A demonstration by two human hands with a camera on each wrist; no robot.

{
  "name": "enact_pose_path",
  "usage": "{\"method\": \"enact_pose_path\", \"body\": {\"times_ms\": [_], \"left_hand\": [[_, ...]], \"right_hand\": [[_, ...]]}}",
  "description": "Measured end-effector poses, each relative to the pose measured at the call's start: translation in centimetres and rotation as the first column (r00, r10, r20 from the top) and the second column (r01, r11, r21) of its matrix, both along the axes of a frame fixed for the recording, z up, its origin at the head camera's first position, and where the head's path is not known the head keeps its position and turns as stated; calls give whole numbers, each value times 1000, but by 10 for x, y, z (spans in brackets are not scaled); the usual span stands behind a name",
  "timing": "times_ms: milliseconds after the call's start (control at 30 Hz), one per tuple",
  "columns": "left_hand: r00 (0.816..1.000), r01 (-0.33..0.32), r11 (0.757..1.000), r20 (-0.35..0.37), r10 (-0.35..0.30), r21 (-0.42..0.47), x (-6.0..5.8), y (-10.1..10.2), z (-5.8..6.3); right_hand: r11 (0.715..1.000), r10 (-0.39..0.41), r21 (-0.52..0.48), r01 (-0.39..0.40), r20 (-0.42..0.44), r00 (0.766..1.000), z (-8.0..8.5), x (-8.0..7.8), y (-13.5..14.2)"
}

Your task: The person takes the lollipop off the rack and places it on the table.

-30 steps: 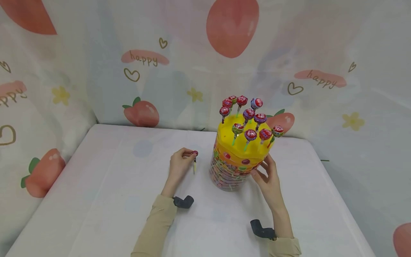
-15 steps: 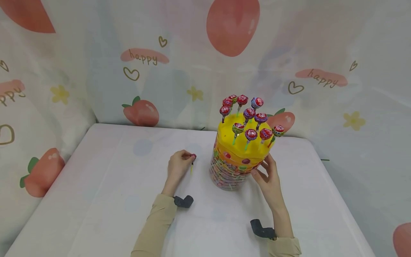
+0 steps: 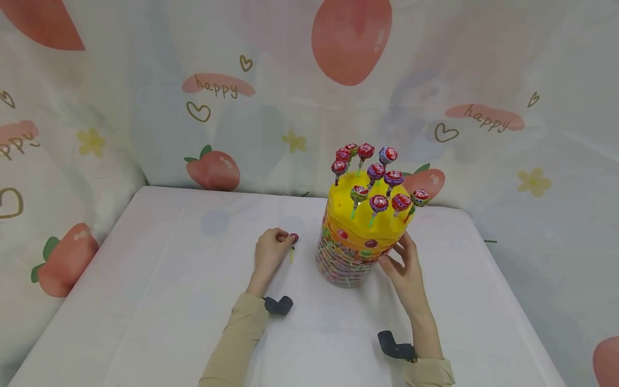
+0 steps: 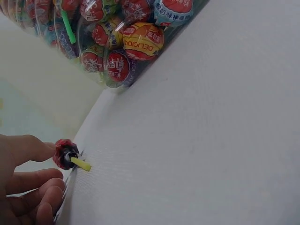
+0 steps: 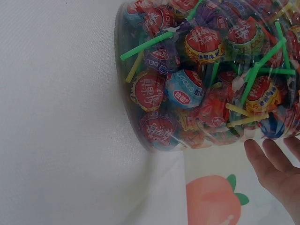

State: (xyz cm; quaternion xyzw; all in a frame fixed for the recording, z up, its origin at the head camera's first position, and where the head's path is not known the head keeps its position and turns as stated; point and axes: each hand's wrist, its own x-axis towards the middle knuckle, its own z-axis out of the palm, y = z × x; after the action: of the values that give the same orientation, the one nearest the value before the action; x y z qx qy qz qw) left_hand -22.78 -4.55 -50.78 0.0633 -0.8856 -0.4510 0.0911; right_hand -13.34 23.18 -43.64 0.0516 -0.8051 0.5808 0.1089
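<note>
Red and dark wrapping covers the small round head of the lollipop (image 3: pixel 294 237), and a thin yellow stick juts from it; beside it stands a tall clear plastic jar (image 3: pixel 344 267), packed with more wrapped sweets and green and yellow sticks, a colourful printed band round its upper part; its yellow lid (image 3: pixel 341 206) carries a cluster of upright lollipops (image 3: pixel 379 203) in red, purple, green and blue wrappers.

The single lollipop is at the fingertips of the left hand (image 3: pixel 271 251), on the side facing the jar but apart from it, its stick pointing down; it is over the middle part of the white table (image 3: pixel 193 279), well in from the left edge; whether the stick's tip meets the surface I cannot tell; the jar stands nearer the table's back right corner than its back left one.

The left thumb and finger are nearly together, pinching the lollipop by its head, the other fingers bent loosely below; the right hand (image 3: pixel 407 275) is spread, its fingers resting against the jar's right side.
</note>
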Motion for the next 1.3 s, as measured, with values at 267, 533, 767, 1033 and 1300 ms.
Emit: {"method": "enact_pose_path", "body": {"times_ms": [267,533,767,1033,1300], "left_hand": [[1000,-5,1000,1,5,21,-1,-3,1],[999,-16,994,-50,22,112,1,-7,11],[989,11,981,-145,18,194,9,-8,38],[960,109,947,-279,-22,301,23,-4,72],[939,190,913,-337,-62,362,45,4,106]], "right_hand": [[1000,0,3,0,-4,1000,-1,-2,-1],[1000,1,-2,-1,-8,1000,-1,-1,-2],[1000,-1,-7,1,1,1000,-1,-1,-3],[1000,3,5,-3,5,1000,0,-2,-2],[1000,0,13,0,4,1000,1,0,0]]}}
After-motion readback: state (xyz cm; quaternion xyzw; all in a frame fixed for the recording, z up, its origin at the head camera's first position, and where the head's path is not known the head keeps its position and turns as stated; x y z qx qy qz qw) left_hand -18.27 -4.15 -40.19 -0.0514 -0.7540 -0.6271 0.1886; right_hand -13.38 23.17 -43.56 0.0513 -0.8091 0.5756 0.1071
